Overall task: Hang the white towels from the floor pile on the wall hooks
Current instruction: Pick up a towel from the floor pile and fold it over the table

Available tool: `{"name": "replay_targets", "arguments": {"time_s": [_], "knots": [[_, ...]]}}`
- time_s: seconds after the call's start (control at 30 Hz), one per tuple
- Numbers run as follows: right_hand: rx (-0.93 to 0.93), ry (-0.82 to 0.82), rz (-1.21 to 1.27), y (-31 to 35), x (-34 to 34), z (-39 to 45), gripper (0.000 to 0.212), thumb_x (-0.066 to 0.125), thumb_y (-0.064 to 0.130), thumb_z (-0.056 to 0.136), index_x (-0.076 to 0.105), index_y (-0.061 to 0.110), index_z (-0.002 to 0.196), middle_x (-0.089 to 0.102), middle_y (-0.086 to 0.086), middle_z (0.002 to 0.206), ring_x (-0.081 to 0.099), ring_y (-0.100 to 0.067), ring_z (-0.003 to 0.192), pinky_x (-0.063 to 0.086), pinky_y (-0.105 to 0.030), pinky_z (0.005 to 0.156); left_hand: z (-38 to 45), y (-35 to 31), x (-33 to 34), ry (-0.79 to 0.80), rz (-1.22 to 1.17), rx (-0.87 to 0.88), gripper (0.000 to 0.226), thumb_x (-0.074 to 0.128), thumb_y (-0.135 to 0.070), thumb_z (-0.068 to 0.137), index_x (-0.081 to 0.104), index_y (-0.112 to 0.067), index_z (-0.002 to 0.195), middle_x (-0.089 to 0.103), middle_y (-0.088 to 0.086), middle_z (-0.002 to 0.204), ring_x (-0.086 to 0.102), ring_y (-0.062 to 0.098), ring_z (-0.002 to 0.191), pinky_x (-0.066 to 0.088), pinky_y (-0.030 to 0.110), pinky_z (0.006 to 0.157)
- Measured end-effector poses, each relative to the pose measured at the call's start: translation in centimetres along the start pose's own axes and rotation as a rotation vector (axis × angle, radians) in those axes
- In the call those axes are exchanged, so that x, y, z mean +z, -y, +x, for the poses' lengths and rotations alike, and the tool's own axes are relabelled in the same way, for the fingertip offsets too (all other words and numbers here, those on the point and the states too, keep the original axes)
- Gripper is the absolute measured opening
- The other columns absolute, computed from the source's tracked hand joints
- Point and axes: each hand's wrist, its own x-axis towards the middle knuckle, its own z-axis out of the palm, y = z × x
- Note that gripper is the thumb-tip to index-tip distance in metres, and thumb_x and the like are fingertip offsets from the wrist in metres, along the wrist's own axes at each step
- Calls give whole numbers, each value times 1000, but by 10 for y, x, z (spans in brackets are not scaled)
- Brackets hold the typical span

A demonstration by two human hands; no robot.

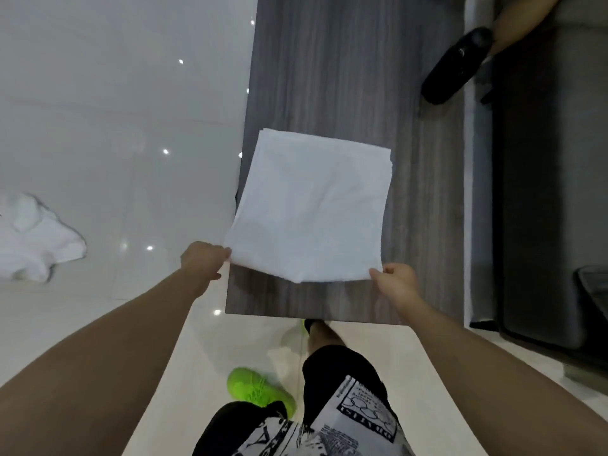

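Fingers of the left hand and right hand each pinch a near corner of the folded white terry towel, spread over the grey wood-grain tabletop. No hook shows; a crumpled white towel pile waits on the floor, so hanging seems barely started.

bare floor left, sofa right

Black-and-white newspaper-print shorts on the person's legs carry the only lettering in view; the print appears upside down and blurred; one boxed headline beside a row of linked rings cannot be made out for certain; smaller columns of type are too fine to read; no other readable text appears.
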Motion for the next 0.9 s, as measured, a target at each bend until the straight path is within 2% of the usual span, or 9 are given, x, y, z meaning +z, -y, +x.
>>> {"name": "replay_targets", "arguments": {"time_s": [0.1, 0.23, 0.3, 0.37, 0.43, 0.5, 0.63, 0.77, 0.9], "knots": [[-135, -61, 61, 32, -12, -40, 22, 67, 22, 87, 64, 11, 68, 61, 0, 65, 58, -18, 64, 40, -22, 54, -28, -9, -49, -10, -152, 78, 32, 72, -14, 82, 62, 5, 105, 62, 16, 102, 62, 29, 90, 57, 45, 86], [-372, -88, 154, 89, -28, -109, 13, 67, 13, 88, 70, 3, 81, 59, -1, 64, 49, -9, 56, 39, -17, 48, -79, -19, -130, -17, -303, 228, 32, 73, -14, 80, 64, 4, 106, 63, 17, 111, 62, 29, 98, 57, 42, 85], [-469, -58, 208, 118, -35, -148, 11, 67, 11, 90, 70, 1, 87, 60, -2, 68, 52, -11, 61, 44, -18, 58, -107, -18, -175, -17, -371, 297, 29, 72, -14, 80, 66, 0, 105, 65, 14, 109, 63, 26, 94, 55, 39, 82], [-555, -27, 265, 146, -39, -186, 13, 65, 11, 91, 70, 0, 87, 62, -7, 78, 56, -17, 73, 48, -32, 71, -136, -11, -223, -28, -444, 362, 25, 72, -16, 82, 67, -4, 103, 67, 11, 106, 65, 23, 91, 53, 38, 81], [-628, 12, 336, 173, -37, -225, 12, 64, 12, 92, 69, 6, 84, 65, -10, 82, 60, -20, 76, 53, -37, 78, -163, 4, -274, -65, -516, 425, 26, 72, -19, 83, 67, -6, 104, 68, 8, 104, 66, 22, 94, 52, 38, 86], [-690, 63, 404, 201, -27, -266, 11, 63, 12, 93, 68, 7, 85, 68, -11, 83, 65, -21, 72, 59, -35, 75, -186, 25, -325, -120, -574, 487, 27, 70, -21, 86, 67, -5, 107, 69, 8, 103, 66, 22, 95, 50, 37, 87], [-812, 149, 390, 257, 14, -348, 13, 63, 14, 93, 66, 4, 86, 66, -11, 81, 64, -17, 64, 60, -30, 58, -222, 84, -424, -315, -686, 528, 18, 71, -20, 87, 67, -4, 96, 68, 12, 91, 64, 22, 76, 52, 32, 76], [-950, 282, 275, 307, 74, -422, 12, 66, 14, 91, 62, 3, 88, 60, -15, 84, 61, -23, 69, 57, -30, 55, -248, 165, -510, -516, -825, 480, 15, 74, -15, 85, 66, -3, 86, 67, 17, 94, 67, 30, 81, 56, 32, 64], [-1049, 376, 190, 348, 144, -489, 24, 70, 16, 89, 63, -3, 101, 66, -17, 99, 66, -28, 86, 58, -32, 60, -270, 243, -570, -693, -984, 462, 19, 77, -10, 81, 65, -7, 95, 66, 13, 93, 65, 29, 85, 54, 32, 62]]}}
